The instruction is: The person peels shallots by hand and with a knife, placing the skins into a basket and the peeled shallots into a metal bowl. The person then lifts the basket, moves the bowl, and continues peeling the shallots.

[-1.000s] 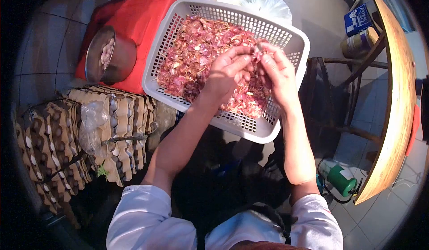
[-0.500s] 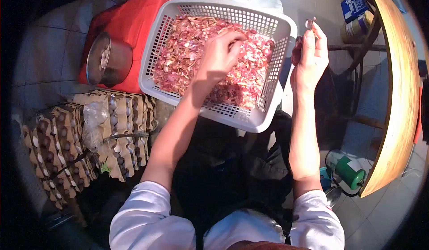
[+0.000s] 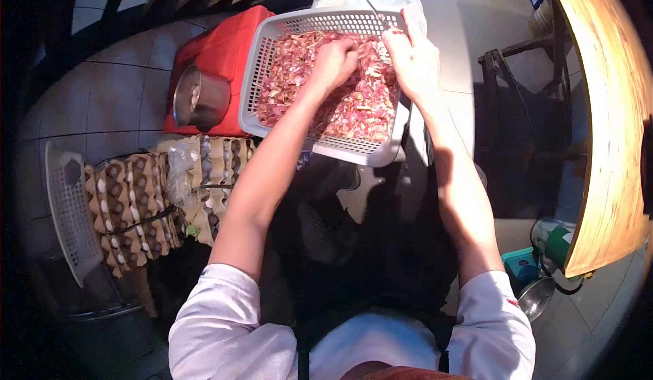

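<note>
A grey perforated basket (image 3: 250, 84) holds a thick layer of reddish-pink peels and small bulbs that look like shallots (image 3: 364, 111). My left hand (image 3: 333, 66) is over the middle of this layer, its fingers curled together; whatever they hold is hidden. At the basket's right rim, my right hand (image 3: 416, 60) is closed round a small knife (image 3: 373, 7), whose thin dark blade points up and left.
A steel pot (image 3: 202, 100) with pale pieces inside sits on a red box (image 3: 238, 40) left of the basket. Stacked egg trays (image 3: 136, 203) stand at the lower left beside a grey crate (image 3: 71, 210). A wooden tabletop (image 3: 609, 128) borders the right.
The view has shifted, so the basket appears higher. My right hand has come left from outside the basket to its right rim, nearer my left hand, which stays over the peels.
</note>
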The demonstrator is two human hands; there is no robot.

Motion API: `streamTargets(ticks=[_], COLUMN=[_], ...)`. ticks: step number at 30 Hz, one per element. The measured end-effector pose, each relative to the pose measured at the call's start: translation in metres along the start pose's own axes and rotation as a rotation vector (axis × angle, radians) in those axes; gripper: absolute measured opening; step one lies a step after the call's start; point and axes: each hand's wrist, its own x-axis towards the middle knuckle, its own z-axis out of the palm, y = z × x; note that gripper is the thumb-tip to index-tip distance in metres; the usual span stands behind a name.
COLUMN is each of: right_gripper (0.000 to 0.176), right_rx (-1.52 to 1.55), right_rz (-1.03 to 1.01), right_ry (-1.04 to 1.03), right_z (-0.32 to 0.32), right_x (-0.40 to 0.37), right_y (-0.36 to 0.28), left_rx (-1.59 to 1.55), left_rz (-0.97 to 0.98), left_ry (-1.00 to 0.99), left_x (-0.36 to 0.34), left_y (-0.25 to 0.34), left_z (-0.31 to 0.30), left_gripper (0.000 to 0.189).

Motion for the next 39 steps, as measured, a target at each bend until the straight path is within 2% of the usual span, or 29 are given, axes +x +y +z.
streamTargets(ticks=[1, 5, 6, 7, 8, 10, 11, 13, 14, 15, 18, 20, 21, 22, 23, 24, 26, 29, 30, 31, 32, 34, 36, 38, 39], right_gripper=[0.058, 0.051, 0.053, 0.052, 0.051, 0.049, 0.047, 0.045, 0.045, 0.045, 0.043, 0.042, 0.042, 0.041, 0.041, 0.041, 0.042, 0.045, 0.045, 0.045, 0.046, 0.046, 0.047, 0.044, 0.043], right_rx=[0.037, -0.03, -0.007, -0.051, -0.089, -0.017, -0.043, -0.084, -0.035, -0.035, -0.055, -0.027, 0.009, 0.04, -0.034, -0.034, -0.052, -0.014, -0.015, -0.016, -0.017, -0.014, -0.035, -0.05, -0.056], right_rz=[0.072, 0.051, 0.086, 0.037, -0.016, 0.094, 0.089, 0.033, 0.08, 0.091, 0.046, 0.037, 0.056, 0.08, 0.063, 0.074, 0.036, 0.029, 0.042, 0.053, 0.064, 0.068, 0.079, 0.08, 0.08], right_ry=[-0.035, -0.074, -0.043, -0.015, 0.013, -0.059, -0.051, -0.024, -0.045, -0.053, -0.027, -0.01, -0.013, -0.014, -0.013, -0.008, 0.012, 0.016, 0.013, 0.009, 0.005, -0.016, -0.022, -0.024, -0.027], right_z=[-0.003, -0.002, 0.0, 0.002, 0.006, -0.003, -0.002, 0.0, -0.001, -0.004, -0.008, -0.011, -0.011, -0.012, -0.014, -0.017, -0.019, -0.018, -0.017, -0.015, -0.013, -0.009, -0.007, -0.008, -0.009], right_x=[-0.002, -0.006, -0.007, -0.006, -0.005, -0.007, -0.006, -0.004, -0.004, -0.005, -0.003, -0.006, -0.006, -0.006, -0.006, -0.007, -0.005, 0.0, 0.0, 0.001, 0.001, -0.002, -0.003, -0.004, -0.004], right_y=[-0.01, -0.008, -0.006, 0.0, 0.005, -0.019, -0.018, -0.008, -0.003, -0.007, -0.005, 0.0, 0.003, 0.006, 0.007, 0.001, 0.003, 0.007, 0.007, 0.007, 0.006, 0.004, 0.001, 0.002, 0.002], left_rx=[0.034, 0.149, 0.173, 0.212, 0.171, 0.189, 0.207, 0.202, 0.193, 0.175, 0.05, 0.263, 0.261, 0.212, 0.137, -0.034, -0.705, -0.543, -0.61, -0.383, -0.017, 0.367, 0.294, 0.38, 0.392], left_rz=[-0.017, -0.139, -0.187, -0.198, -0.23, -0.241, -0.139, -0.231, -0.27, -0.321, -0.322, -0.42, -0.282, -0.282, -0.361, -0.397, -0.495, -0.311, -0.489, -0.407, -0.302, 0.018, 0.113, 0.039, 0.066], left_ry=[-0.02, -0.026, -0.005, -0.029, 0.049, 0.082, 0.166, 0.175, 0.177, 0.201, 0.465, 0.611, 0.57, 0.556, 0.663, 0.795, 0.826, 0.378, 0.241, 0.081, -0.132, -0.085, -0.273, -0.241, -0.231], left_x=[-0.01, -0.056, -0.067, -0.074, -0.084, -0.099, -0.106, -0.115, -0.118, -0.117, -0.118, -0.112, -0.11, -0.108, -0.103, -0.098, -0.086, -0.072, -0.07, -0.067, -0.06, -0.058, -0.047, -0.045, -0.045], left_y=[-0.008, -0.01, -0.008, -0.009, -0.008, -0.021, -0.037, -0.027, -0.023, -0.041, -0.047, -0.068, -0.117, -0.134, -0.178, -0.189, -0.164, -0.086, -0.037, -0.024, -0.02, -0.001, 0.008, 0.023, 0.02], left_z=[-0.011, -0.05, -0.06, -0.07, -0.077, -0.09, -0.092, -0.123, -0.138, -0.153, -0.212, -0.253, -0.277, -0.294, -0.307, -0.311, -0.299, -0.223, -0.195, -0.164, -0.128, -0.056, -0.012, 0.011, 0.02], left_gripper=[0.023, 0.03, 0.031, 0.032, 0.031, 0.032, 0.031, 0.03, 0.029, 0.029, 0.031, 0.031, 0.031, 0.033, 0.034, 0.031, 0.026, 0.02, 0.018, 0.022, 0.026, 0.023, 0.025, 0.023, 0.022])
